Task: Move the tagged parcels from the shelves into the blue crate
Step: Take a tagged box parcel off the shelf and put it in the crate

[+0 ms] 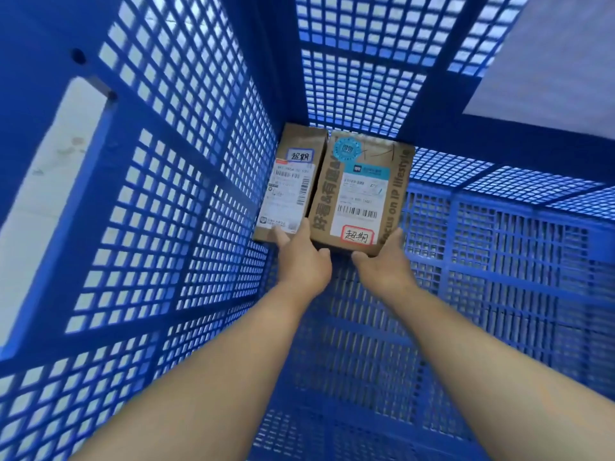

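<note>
I look down into the deep blue crate with lattice walls. Two brown cardboard parcels lie side by side in its far corner. The smaller left parcel carries a white shipping label and a blue-edged handwritten tag. The larger right parcel has a teal seal, a white label and a red-edged handwritten tag. My left hand rests at the near edge between the two parcels, a finger lying on the left one. My right hand grips the near right corner of the larger parcel, thumb under its edge.
The crate's walls rise close on every side, with a handle slot in the left wall. Its lattice floor shows below my forearms. Pale floor is visible outside at the upper right.
</note>
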